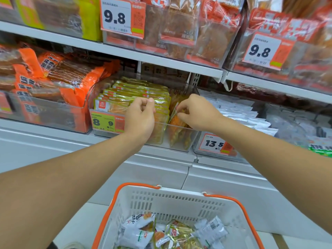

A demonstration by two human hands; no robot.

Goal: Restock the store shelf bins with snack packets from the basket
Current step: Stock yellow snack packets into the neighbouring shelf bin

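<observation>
1. White metal shelving (161, 59) fills the wall in front of me, two tiers showing.
2. Upper shelf edge carries two orange-and-white price tags (116, 15), both reading 9.8.
3. A slotted metal upright (195, 78) sits between two shelf sections.
4. Below is a plain white base panel (152, 169) with a seam.
5. Pale floor (80, 227) at bottom left.
6. Light is even and bright.

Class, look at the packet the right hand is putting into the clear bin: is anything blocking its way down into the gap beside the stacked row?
Nothing visible does. The right hand pinches the packet already inside the clear bin, while the left hand holds the stacked yellow packets aside, keeping the gap open.
</observation>
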